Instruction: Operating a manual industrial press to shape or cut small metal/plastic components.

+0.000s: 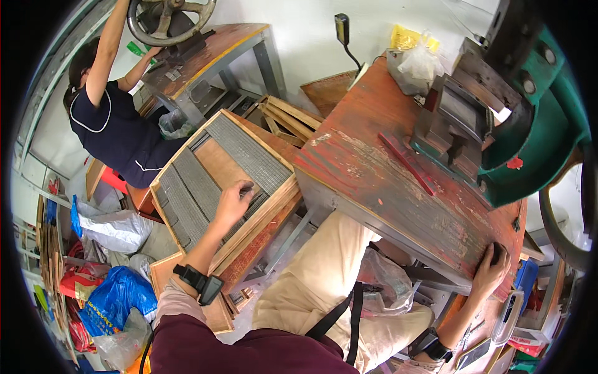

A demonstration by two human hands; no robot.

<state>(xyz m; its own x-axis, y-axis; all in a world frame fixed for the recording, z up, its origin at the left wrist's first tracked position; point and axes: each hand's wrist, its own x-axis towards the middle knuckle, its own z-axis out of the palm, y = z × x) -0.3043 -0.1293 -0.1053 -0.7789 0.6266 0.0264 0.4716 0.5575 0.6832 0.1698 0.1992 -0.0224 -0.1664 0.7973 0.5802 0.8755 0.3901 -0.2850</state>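
Note:
A shallow wooden tray [283, 185] stands on my left, filled with close rows of small grey pieces [193, 181]. Its brown bottom shows in a strip between the rows. Over the tray's right side, my left hand [233, 204] is closed, with a small dark grey piece [248, 187] at its fingertips. At the right front edge of the worn red-brown table [374, 168], my right hand [492, 274] rests with fingers curled around something dark, too hidden to name. A green press [536, 143] with a dark metal block [458, 115] stands on the table beyond that hand.
A red bar [408, 163] lies on the table. Behind it sits a container with a clear plastic bag [420, 65]. At the upper left, another person [118, 118] works at a handwheel [163, 22]. Bags [118, 299] crowd the lower left. A phone [472, 354] lies lower right.

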